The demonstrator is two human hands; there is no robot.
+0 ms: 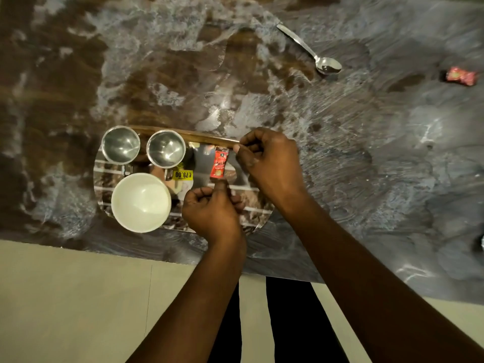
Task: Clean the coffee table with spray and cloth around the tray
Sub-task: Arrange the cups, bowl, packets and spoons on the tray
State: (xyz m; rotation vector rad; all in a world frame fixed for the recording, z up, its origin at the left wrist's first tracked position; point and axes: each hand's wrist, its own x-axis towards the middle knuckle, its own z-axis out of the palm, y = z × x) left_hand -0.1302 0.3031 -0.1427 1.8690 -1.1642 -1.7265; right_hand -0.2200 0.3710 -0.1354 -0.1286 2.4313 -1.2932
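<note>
A shiny oval steel tray (183, 132) lies near the front edge of the marbled coffee table (366, 153), whose top shows wet smears. Over the tray's right part, my left hand (212, 216) pinches the lower end of a small red sachet (218, 163). My right hand (267, 163) has its fingers curled, with thumb and forefinger pinched together at the sachet's upper corner, close to the tray's far rim. No spray bottle or cloth is in view.
On the tray stand two steel cups (121, 145) (166, 149) and a white bowl (141, 203), plus a yellow price sticker (182, 175). A steel spoon (309, 49) lies at the table's back right, and a red wrapper (461, 76) at the far right.
</note>
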